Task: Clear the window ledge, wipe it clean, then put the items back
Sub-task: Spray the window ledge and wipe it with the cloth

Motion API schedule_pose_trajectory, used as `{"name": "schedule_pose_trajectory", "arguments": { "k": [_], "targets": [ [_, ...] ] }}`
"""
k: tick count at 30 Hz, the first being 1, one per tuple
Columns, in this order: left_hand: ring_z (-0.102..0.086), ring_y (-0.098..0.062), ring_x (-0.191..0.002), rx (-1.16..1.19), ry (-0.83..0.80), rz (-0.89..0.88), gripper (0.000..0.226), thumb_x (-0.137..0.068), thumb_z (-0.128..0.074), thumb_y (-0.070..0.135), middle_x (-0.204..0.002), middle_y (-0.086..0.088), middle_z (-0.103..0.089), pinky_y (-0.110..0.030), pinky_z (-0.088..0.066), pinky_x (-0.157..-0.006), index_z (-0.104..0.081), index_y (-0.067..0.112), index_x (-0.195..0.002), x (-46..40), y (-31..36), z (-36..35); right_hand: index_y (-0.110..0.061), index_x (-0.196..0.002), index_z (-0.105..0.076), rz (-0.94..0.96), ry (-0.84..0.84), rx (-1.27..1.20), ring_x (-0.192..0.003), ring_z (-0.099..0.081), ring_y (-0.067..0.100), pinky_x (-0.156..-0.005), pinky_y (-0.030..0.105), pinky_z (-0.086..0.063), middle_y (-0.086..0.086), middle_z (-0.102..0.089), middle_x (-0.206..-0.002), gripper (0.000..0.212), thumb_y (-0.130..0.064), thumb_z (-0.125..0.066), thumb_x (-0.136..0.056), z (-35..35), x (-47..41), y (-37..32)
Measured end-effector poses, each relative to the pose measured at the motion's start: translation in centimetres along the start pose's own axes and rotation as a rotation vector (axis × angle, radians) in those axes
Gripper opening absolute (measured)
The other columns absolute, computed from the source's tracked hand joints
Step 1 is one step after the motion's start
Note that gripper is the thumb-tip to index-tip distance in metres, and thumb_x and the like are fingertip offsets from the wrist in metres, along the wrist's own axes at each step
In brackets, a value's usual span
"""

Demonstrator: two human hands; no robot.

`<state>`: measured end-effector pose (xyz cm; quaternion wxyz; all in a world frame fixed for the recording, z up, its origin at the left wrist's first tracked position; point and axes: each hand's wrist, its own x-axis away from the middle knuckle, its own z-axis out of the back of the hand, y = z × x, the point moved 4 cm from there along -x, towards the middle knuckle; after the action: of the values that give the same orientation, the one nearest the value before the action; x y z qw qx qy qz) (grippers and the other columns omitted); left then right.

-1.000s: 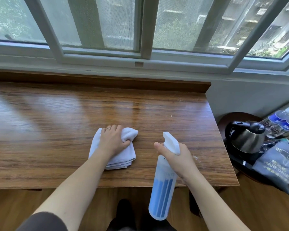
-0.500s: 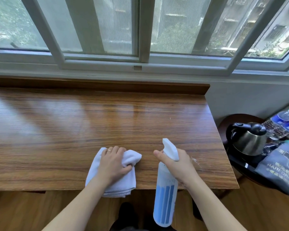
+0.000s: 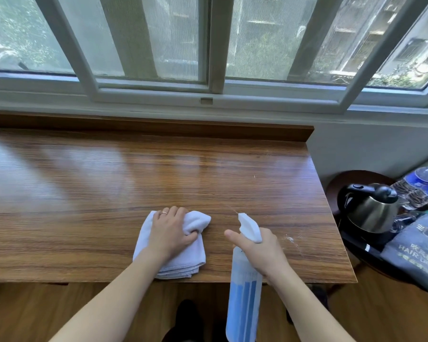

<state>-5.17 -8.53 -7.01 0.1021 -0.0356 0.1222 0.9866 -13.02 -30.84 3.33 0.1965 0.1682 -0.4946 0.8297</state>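
Note:
The wooden window ledge (image 3: 109, 188) is a wide brown board under the window. A folded white cloth (image 3: 183, 260) lies near its front edge, and my left hand (image 3: 169, 233) presses down on it with fingers curled over the bunched top. My right hand (image 3: 260, 250) grips the neck of a translucent spray bottle (image 3: 244, 299) with blue liquid. The bottle's white nozzle points forward over the ledge, and its body hangs below the front edge.
A low round side table (image 3: 349, 178) stands to the right of the ledge, carrying a steel kettle (image 3: 371, 213), water bottles (image 3: 420, 183) and a grey hair dryer bag (image 3: 415, 255). White specks (image 3: 290, 239) mark the ledge near its right front corner. Window frames (image 3: 215, 95) rise behind.
The cloth under my left hand slid toward the front edge and slightly left, then a little back. My right hand with the spray bottle stayed almost in place.

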Motion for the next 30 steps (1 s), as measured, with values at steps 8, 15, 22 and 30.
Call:
{"name": "schedule_pose_trajectory", "arguments": {
  "k": [8, 15, 22, 30],
  "targets": [
    [-0.058, -0.024, -0.085, 0.011, 0.004, 0.009, 0.054, -0.063, -0.055, 0.058, -0.090, 0.003, -0.062, -0.041, -0.043, -0.082, -0.062, 0.019, -0.099, 0.1, -0.1, -0.2, -0.020, -0.067, -0.048, 0.004, 0.021, -0.002, -0.059, -0.043, 0.011, -0.060, 0.031, -0.035, -0.004, -0.045, -0.061, 0.045, -0.057, -0.070, -0.081, -0.1, 0.3, 0.2],
    [-0.057, -0.024, -0.087, 0.033, 0.012, 0.025, 0.054, -0.065, -0.050, 0.058, -0.091, 0.003, -0.062, -0.042, -0.042, -0.085, -0.062, 0.019, -0.101, 0.2, 0.2, -0.1, -0.019, -0.069, -0.051, -0.019, 0.058, -0.005, -0.062, -0.048, 0.012, -0.062, 0.031, -0.039, -0.004, -0.049, -0.064, 0.045, -0.057, -0.071, -0.080, 0.5, 0.5, 0.8],
    [-0.056, -0.024, -0.088, 0.026, 0.001, 0.029, 0.054, -0.065, -0.049, 0.059, -0.091, 0.003, -0.061, -0.041, -0.042, -0.085, -0.062, 0.020, -0.100, 0.1, 0.6, -0.3, -0.023, -0.061, -0.047, 0.019, 0.038, -0.042, -0.057, -0.043, 0.010, -0.060, 0.030, -0.037, -0.009, -0.045, -0.057, 0.045, -0.055, -0.071, -0.081, 0.7, 0.1, 0.2],
    [-0.058, -0.025, -0.075, 0.041, 0.047, -0.044, 0.049, -0.060, -0.053, 0.058, -0.081, 0.002, -0.060, -0.040, -0.046, -0.075, -0.062, 0.019, -0.087, -2.1, 4.0, -1.0, -0.023, -0.059, -0.049, 0.044, 0.018, -0.037, -0.055, -0.040, 0.009, -0.059, 0.029, -0.034, -0.009, -0.044, -0.056, 0.043, -0.051, -0.072, -0.082, 1.8, -1.4, -1.2]
  ]
}}
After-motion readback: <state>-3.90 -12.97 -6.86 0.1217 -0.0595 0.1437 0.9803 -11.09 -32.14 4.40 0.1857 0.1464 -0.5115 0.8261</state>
